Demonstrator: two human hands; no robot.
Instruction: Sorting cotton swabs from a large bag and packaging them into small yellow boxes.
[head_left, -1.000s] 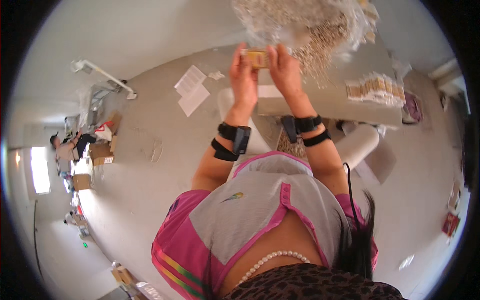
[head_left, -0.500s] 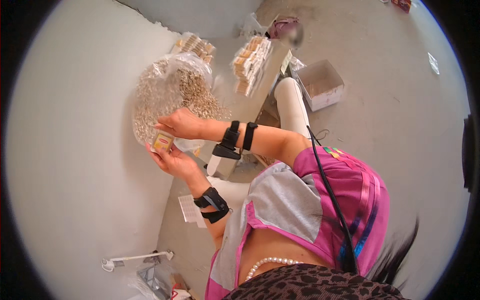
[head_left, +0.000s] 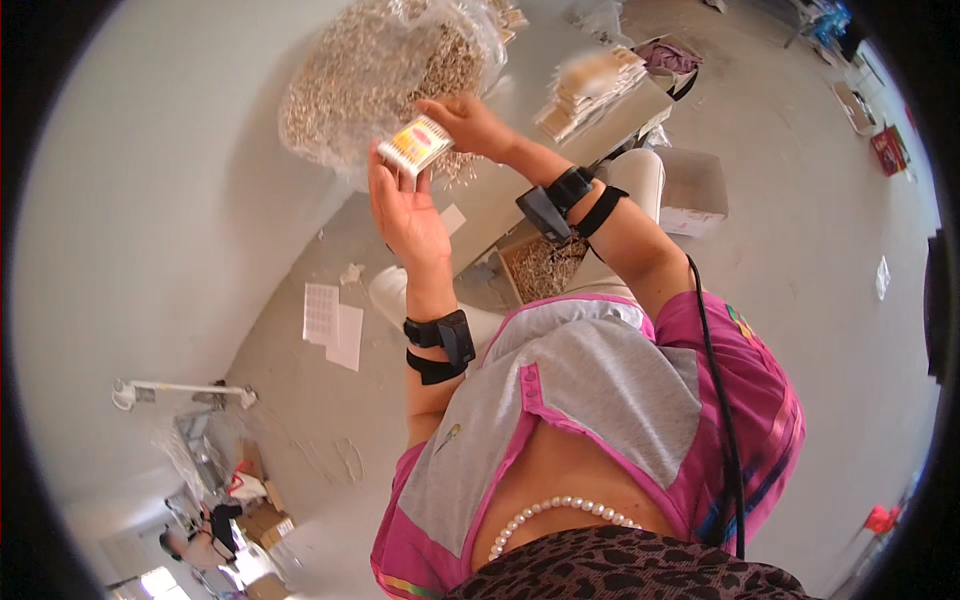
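A small flat packet of cotton swabs [head_left: 416, 146], white with a yellow and red label, is held up between both hands, its label in view. My left hand [head_left: 408, 218] supports it from below, palm up, with fingers along its lower edge and back. At the packet's upper right, my right hand [head_left: 472, 124] grips the edge with thumb and fingers. Just beyond them on the table lies a large clear plastic bag [head_left: 335, 100] full of loose swabs, some spilling out near my right hand. Several similar packets [head_left: 592, 92] are stacked to the right of the bag.
Along the left runs a white wall [head_left: 150, 220]. A white carton [head_left: 692, 195] stands on the floor right of the table [head_left: 500, 200]. Below the table is a box of loose swabs [head_left: 545, 265]. Paper sheets [head_left: 325, 318] lie on the floor. Another person [head_left: 200, 545] is far lower left.
The view has turned, so the bag and table now sit higher in it. The packet has come away from the wall side, and its label is tilted more toward me. Both hands stay on it.
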